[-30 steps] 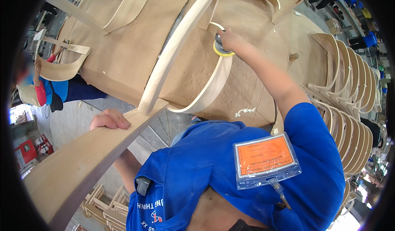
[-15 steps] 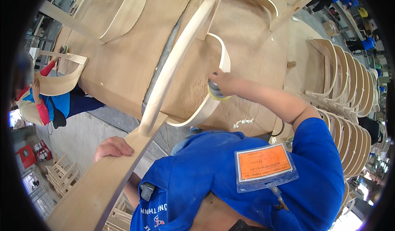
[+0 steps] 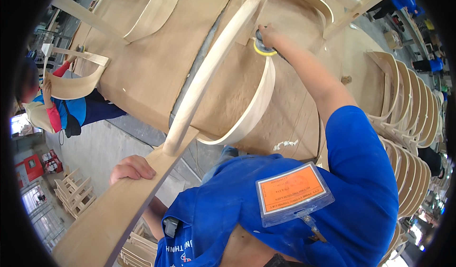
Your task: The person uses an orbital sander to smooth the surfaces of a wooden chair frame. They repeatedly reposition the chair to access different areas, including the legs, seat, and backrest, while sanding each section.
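Note:
My left hand [image 3: 133,167] is closed around the edge of a wide pale wooden board [image 3: 102,207] at the lower left. A rounded wooden bar [image 3: 209,77] rises from that board and runs toward the far side. Beyond it, a thin curved wooden band [image 3: 256,110] bows out over the table. My right hand [image 3: 270,35] grips a handheld sander [image 3: 264,49] with a yellow pad, at the far end of the band. The sander covers that end, so I cannot tell whether the pad touches the wood.
Brown sheeting [image 3: 147,86] covers the worktable, with white scraps [image 3: 286,145] near its front edge. Nested curved frames [image 3: 403,91] stand at the right. At the left another person [image 3: 78,110] handles a curved wooden frame [image 3: 71,86]. Stacked wooden frames [image 3: 76,193] stand on the floor.
My right hand has carried the sander away from me along the curved band, from its middle to its far end. My left hand keeps its grip on the board.

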Tool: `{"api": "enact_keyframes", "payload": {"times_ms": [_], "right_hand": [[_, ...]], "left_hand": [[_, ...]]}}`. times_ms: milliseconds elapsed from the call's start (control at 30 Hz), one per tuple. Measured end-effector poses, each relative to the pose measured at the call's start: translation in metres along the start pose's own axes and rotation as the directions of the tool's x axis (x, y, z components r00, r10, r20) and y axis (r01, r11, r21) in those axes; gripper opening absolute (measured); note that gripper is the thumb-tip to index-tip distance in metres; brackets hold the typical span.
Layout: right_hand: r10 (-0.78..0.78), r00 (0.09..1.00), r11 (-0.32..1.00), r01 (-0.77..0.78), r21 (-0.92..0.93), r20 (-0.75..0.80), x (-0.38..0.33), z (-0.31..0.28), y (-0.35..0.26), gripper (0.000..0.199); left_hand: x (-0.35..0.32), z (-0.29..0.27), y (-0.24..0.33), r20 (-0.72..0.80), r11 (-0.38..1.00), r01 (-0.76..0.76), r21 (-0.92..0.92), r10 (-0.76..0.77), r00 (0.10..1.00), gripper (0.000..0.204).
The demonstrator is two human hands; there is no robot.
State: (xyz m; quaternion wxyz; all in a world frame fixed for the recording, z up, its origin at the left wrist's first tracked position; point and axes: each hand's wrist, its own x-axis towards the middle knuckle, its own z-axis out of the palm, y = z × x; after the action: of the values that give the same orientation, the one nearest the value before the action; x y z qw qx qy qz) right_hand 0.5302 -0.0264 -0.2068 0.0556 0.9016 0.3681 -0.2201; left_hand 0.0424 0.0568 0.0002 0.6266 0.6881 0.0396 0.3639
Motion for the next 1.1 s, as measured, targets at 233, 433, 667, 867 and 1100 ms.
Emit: {"api": "enact_keyframes", "payload": {"times_ms": [233,433,667,867,1100], "right_hand": [[-0.092,0.992,0.994,0.097,-0.058,0.084,-0.071,0.01,-0.007,0.07],[-0.226,0.971,0.954,0.205,0.221,0.074,-0.184,0.061,-0.046,0.053],[-0.512,0.84,0.84,0.447,0.306,0.179,-0.279,0.094,-0.105,0.066],[-0.399,0.917,0.721,0.293,0.628,0.03,-0.319,0.119,-0.037,0.079],[0.338,0.899,0.746,-0.077,0.661,-0.277,-0.334,0.19,0.109,0.07]], "left_hand": [[-0.008,0.006,-0.001,-0.119,0.999,-0.004,0.053,0.011,0.993,0.033],[-0.007,0.014,-0.011,-0.112,0.953,-0.247,0.174,0.269,0.957,0.065],[-0.02,0.032,-0.008,-0.397,0.879,-0.068,0.472,0.281,0.874,0.093],[0.008,-0.041,-0.019,-0.425,0.978,-0.054,0.2,0.136,0.895,0.069],[0.049,-0.071,-0.02,-0.737,0.966,0.201,0.162,-0.017,0.675,0.041]]}}
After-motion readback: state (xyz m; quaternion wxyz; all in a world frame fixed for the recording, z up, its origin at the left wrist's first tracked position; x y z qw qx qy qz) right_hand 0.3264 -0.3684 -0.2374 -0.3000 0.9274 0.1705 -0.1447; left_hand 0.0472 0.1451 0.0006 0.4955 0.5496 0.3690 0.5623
